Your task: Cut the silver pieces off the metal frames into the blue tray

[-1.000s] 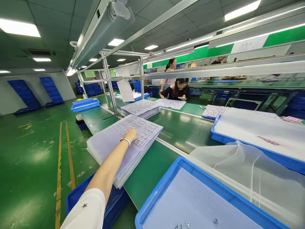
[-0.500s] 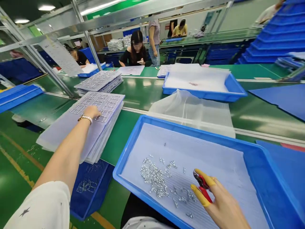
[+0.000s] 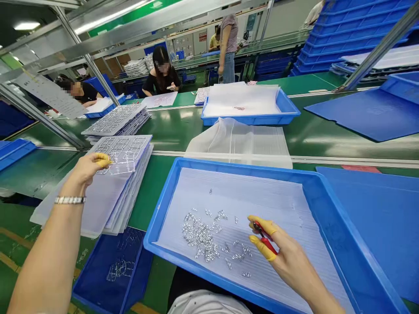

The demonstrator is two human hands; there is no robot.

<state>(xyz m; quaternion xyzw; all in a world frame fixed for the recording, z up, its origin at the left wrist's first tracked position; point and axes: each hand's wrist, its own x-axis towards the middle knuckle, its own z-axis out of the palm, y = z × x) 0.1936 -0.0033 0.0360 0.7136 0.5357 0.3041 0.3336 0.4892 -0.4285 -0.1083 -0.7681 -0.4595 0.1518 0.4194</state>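
My left hand [image 3: 93, 165], with yellow finger cots, is pinched on a silvery sprue frame [image 3: 122, 168] above the left stack. Under it, more sprue frames [image 3: 122, 143] lie on a pile of white sheets [image 3: 98, 205]. My right hand [image 3: 278, 244], also in finger cots, is closed round small red-handled nippers [image 3: 267, 244]. It hovers over a blue tray [image 3: 262, 168] lined with a white sheet [image 3: 262, 192]. A heap of small shiny silvery pieces [image 3: 199, 235] lies in the tray, with several scattered nearby.
A dark blue bin [image 3: 94, 266] with sprue scraps [image 3: 120, 270] sits below, at left. Across the bench are another stack of sprue frames [image 3: 113, 120], a blue tray with white sheets [image 3: 250, 118] and translucent film [image 3: 242, 141]. A metal post [image 3: 73, 39] rises at left; co-workers sit opposite.
My left hand has lifted a sprue frame off the stack and drawn it back toward me. My right hand still holds the nippers over the tray. The view has shifted to the right.
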